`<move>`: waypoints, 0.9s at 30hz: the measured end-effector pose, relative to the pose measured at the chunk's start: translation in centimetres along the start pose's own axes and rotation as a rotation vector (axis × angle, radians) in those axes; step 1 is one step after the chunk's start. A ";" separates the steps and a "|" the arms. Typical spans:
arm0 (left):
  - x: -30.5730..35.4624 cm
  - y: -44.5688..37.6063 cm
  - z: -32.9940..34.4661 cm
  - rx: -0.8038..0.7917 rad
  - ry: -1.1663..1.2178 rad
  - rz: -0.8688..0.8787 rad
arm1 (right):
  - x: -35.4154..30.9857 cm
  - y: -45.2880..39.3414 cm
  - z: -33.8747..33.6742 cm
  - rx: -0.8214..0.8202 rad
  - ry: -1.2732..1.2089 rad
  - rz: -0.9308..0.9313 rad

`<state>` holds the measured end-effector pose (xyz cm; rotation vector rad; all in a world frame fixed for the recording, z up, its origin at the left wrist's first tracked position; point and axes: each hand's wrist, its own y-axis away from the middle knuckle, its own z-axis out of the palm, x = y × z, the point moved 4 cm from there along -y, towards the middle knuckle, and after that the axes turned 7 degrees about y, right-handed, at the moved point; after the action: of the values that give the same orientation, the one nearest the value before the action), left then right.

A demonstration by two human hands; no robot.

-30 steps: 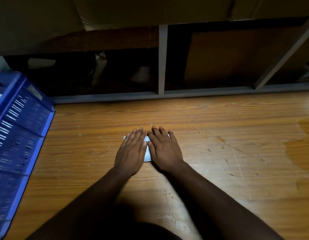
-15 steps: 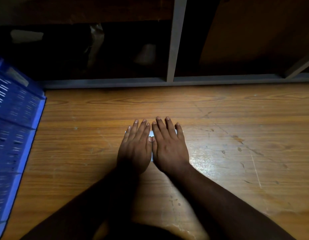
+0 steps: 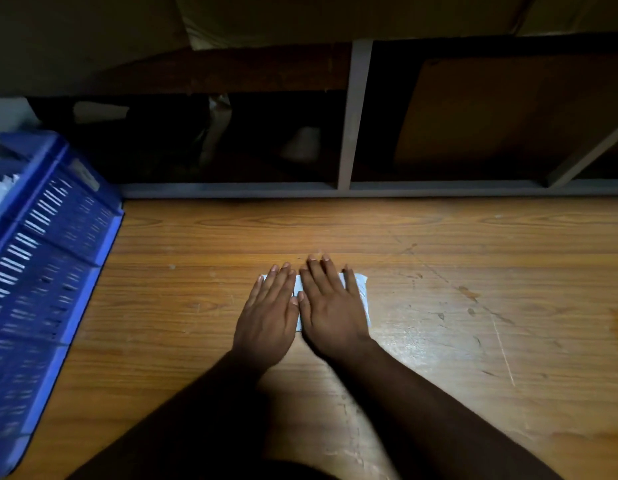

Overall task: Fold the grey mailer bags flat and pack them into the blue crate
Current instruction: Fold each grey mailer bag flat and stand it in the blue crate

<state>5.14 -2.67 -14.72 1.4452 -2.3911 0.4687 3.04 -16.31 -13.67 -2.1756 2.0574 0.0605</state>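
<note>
Pressing flat, left hand (image 3: pixel 267 315) and right hand (image 3: pixel 330 308) cover the folded mailer bag (image 3: pixel 362 292)

we've only got one view, a wide-angle head cam looking forward and down at the wooden tabletop (image 3: pixel 439 341). it sits close above, both forearms reaching in from the bottom edge, a blue crate (image 3: pixel 41 271) cut off at left, dark shelving (image 3: pixel 356 116) across the top.

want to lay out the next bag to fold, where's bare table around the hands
Bare wood runs right of the right hand and the folded bag to the picture's edge, and between the fingertips and the grey frame rail. Left of the left hand is narrower, bordered by the blue crate.
</note>
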 end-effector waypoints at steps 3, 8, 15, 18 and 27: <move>-0.1 0.3 0.8 -0.013 -0.057 0.001 | -0.3 0.5 0.9 0.003 0.027 -0.022; -0.2 -0.1 0.9 -0.039 -0.070 0.007 | -0.2 0.0 1.0 -0.030 0.048 -0.029; -0.9 0.9 0.0 -0.072 -0.070 -0.089 | 2.4 2.3 0.8 -0.008 -0.039 0.003; -0.8 0.8 -0.1 -0.099 -0.072 -0.103 | 2.9 2.5 0.7 -0.058 -0.049 0.048; -3.1 -1.9 -4.3 -0.149 0.206 -0.096 | 5.7 -0.6 -4.3 -0.238 -0.078 -0.035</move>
<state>8.59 0.76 -11.91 1.3686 -2.1374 0.3868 3.72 -22.54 -10.09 -2.3004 2.0604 0.3989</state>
